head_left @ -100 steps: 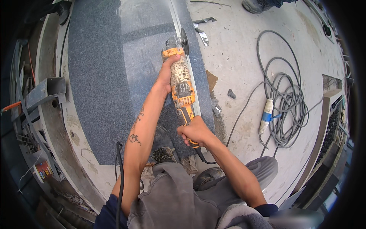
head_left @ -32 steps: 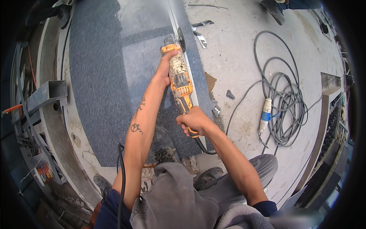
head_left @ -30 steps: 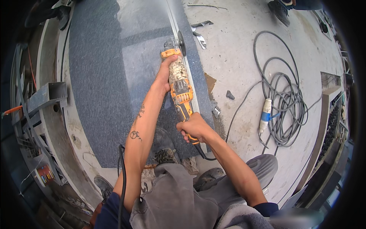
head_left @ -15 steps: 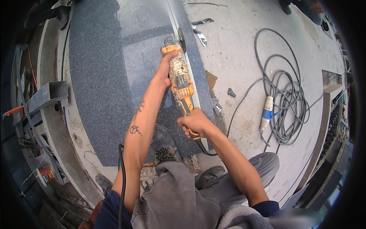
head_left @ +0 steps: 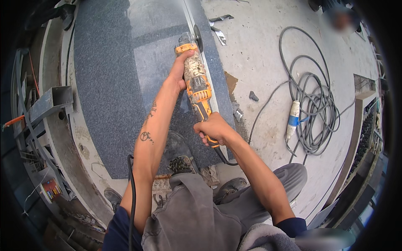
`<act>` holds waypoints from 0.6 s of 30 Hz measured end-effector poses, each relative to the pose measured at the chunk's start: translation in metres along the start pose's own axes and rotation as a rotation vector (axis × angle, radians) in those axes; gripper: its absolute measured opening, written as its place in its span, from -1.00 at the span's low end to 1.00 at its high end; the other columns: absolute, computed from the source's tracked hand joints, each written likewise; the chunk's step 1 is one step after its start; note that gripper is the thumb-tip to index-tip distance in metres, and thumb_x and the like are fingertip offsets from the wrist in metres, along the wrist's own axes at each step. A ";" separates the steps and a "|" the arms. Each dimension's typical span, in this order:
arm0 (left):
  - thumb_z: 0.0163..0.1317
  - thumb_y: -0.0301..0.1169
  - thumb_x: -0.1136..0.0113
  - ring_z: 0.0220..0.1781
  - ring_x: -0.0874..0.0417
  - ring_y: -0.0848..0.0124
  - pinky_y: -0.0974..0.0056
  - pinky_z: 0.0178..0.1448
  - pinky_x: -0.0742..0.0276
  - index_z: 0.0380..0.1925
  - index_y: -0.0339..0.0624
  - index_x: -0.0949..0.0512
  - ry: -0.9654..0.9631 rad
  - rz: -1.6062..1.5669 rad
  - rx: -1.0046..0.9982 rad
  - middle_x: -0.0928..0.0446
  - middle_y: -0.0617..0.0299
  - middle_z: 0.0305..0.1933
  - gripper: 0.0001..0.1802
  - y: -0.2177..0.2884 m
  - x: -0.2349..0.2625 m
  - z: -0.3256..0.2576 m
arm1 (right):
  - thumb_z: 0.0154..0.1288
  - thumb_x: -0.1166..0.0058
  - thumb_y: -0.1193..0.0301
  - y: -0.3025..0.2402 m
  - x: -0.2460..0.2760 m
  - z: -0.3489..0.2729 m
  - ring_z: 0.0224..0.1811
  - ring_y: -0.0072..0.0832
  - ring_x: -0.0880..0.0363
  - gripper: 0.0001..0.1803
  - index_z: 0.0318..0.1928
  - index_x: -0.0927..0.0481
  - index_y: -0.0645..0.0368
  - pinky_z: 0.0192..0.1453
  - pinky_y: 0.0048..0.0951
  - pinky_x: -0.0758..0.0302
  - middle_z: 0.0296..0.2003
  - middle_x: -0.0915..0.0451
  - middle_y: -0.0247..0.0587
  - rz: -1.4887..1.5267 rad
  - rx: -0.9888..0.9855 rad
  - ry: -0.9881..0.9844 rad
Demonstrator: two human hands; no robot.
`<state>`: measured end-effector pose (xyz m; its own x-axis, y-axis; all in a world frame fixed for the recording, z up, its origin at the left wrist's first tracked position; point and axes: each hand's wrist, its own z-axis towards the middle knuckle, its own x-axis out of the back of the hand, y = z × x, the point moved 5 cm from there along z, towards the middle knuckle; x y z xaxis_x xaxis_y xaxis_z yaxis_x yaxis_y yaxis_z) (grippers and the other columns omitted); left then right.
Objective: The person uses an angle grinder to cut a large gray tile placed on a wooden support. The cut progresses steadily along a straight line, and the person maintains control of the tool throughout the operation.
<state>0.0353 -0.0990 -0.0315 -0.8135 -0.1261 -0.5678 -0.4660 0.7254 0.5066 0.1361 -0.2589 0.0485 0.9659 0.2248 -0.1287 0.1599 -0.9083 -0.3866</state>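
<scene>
An orange-and-black angle grinder [head_left: 197,84], its barrel wrapped in worn, pale, flaking material, is gripped in both my hands. My left hand [head_left: 180,70] is closed around the front of the barrel, the thumb across its top. Around the rear handle is my right hand [head_left: 214,128], fingers curled under. A dark cutting disc [head_left: 198,38] stands on edge at the tool's right, beside a pale metal strip [head_left: 212,93] running lengthwise over a dark speckled stone slab [head_left: 104,108]. Whether the disc touches the stone, I cannot tell. My boot [head_left: 180,150] is on the slab.
Right of the slab lies a coiled grey cable [head_left: 320,125] with a white-and-blue connector [head_left: 294,118]. Tape scraps [head_left: 220,35] and a small dark chip [head_left: 253,96] are on the concrete. A metal box section [head_left: 60,100] sits left. Another person [head_left: 341,19] is at upper right.
The whole view has shifted slightly, so the scene sits a little higher. More of the person at upper right shows. My grip on the angle grinder is unchanged.
</scene>
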 end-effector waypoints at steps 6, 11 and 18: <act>0.17 -0.04 -0.20 -0.39 -0.72 0.21 0.12 -0.33 -0.75 0.02 -0.31 -0.37 -0.015 -0.018 -0.011 -0.58 -0.05 -0.34 -0.39 -0.025 -0.001 -0.027 | 0.00 -0.15 0.60 0.027 -0.008 -0.021 -0.75 -0.45 -0.48 -0.83 -0.62 -0.45 0.37 -0.72 -0.40 -0.38 -0.70 -0.48 -0.15 -0.004 -0.037 -0.003; 0.17 -0.03 -0.20 -0.40 -0.71 0.22 0.13 -0.34 -0.74 -0.01 -0.32 -0.37 -0.028 -0.003 -0.017 -0.58 -0.04 -0.36 -0.39 -0.006 -0.002 -0.003 | 0.01 -0.14 0.59 0.005 0.000 -0.004 -0.73 -0.47 -0.47 -0.85 -0.60 -0.45 0.33 -0.70 -0.41 -0.39 -0.70 -0.46 -0.20 0.000 -0.019 -0.004; 0.17 -0.06 -0.20 -0.42 -0.71 0.23 0.12 -0.35 -0.74 -0.03 -0.33 -0.39 -0.031 -0.061 -0.024 -0.58 -0.04 -0.39 -0.43 -0.019 -0.005 -0.018 | 0.02 -0.15 0.59 0.021 -0.005 -0.017 -0.73 -0.48 -0.46 -0.85 -0.58 -0.46 0.35 -0.70 -0.40 -0.39 -0.69 -0.48 -0.19 -0.003 -0.043 -0.011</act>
<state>0.0415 -0.1245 -0.0263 -0.7723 -0.1484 -0.6177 -0.5229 0.7007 0.4854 0.1382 -0.2853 0.0569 0.9630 0.2317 -0.1378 0.1720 -0.9217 -0.3478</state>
